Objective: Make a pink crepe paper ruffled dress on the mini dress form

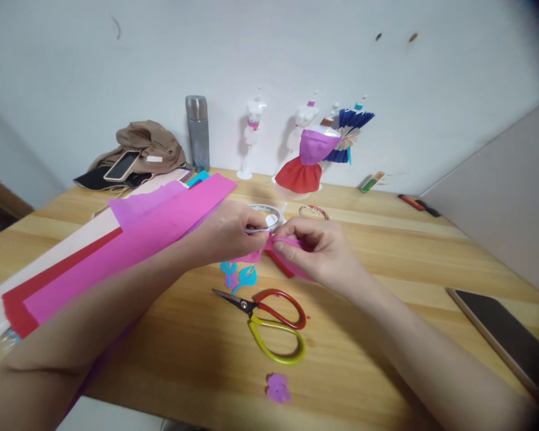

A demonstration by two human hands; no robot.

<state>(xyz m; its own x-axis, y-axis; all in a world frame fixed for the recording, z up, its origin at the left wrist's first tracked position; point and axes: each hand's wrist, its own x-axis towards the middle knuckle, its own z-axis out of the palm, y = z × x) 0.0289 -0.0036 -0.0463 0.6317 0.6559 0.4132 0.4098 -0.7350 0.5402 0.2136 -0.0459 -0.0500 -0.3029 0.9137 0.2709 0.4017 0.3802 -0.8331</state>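
My left hand [233, 230] and my right hand [317, 248] meet above the middle of the table, both closed in a pinch on a strip of pink crepe paper [250, 258]. The fingertips of the two hands almost touch, and part of the strip is hidden behind them. Beneath my left hand lie blue leaf-shaped paper cutouts [247, 276] with a small purple piece among them. Scissors [247, 306] with one red and one yellow handle rest closer to me, blades pointing left. A purple flower-shaped cutout [278, 388] lies near the front edge.
Stacked crepe paper sheets [161, 239] stretch along the left. Behind my hands are a tape roll [277, 213] and a bangle-like ring [313, 211]. Small dress forms [317, 146] and a grey flask [198, 134] stand by the wall. A dark phone-like device [498, 335] lies right.
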